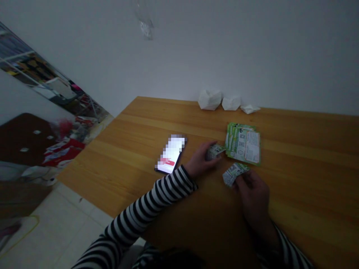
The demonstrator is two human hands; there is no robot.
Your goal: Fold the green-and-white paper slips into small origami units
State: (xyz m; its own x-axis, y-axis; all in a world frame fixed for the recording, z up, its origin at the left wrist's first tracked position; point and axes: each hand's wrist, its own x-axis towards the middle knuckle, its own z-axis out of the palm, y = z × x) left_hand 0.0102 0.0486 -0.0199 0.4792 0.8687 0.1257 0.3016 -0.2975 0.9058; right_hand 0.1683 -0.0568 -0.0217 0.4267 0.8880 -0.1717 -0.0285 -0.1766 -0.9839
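My left hand [202, 160] is closed around a small folded green-and-white printed paper [215, 151], thumb on the near side and fingers on the far side. To the right and nearer to me, my right hand [254, 194] pinches a second folded printed paper [233, 173], which tilts up at the fingertips. The two papers are apart. Just beyond them lies a fanned stack of green-and-white printed leaflets [244, 145], flat on the wooden table [134, 138].
Left of my left hand lies a phone [171, 153] with its screen lit. Three folded white paper pieces, a large one [209, 100], a middle one [231, 104] and a small one [250, 108], stand along the wall. A red bag [64, 152] sits beyond the table's left edge.
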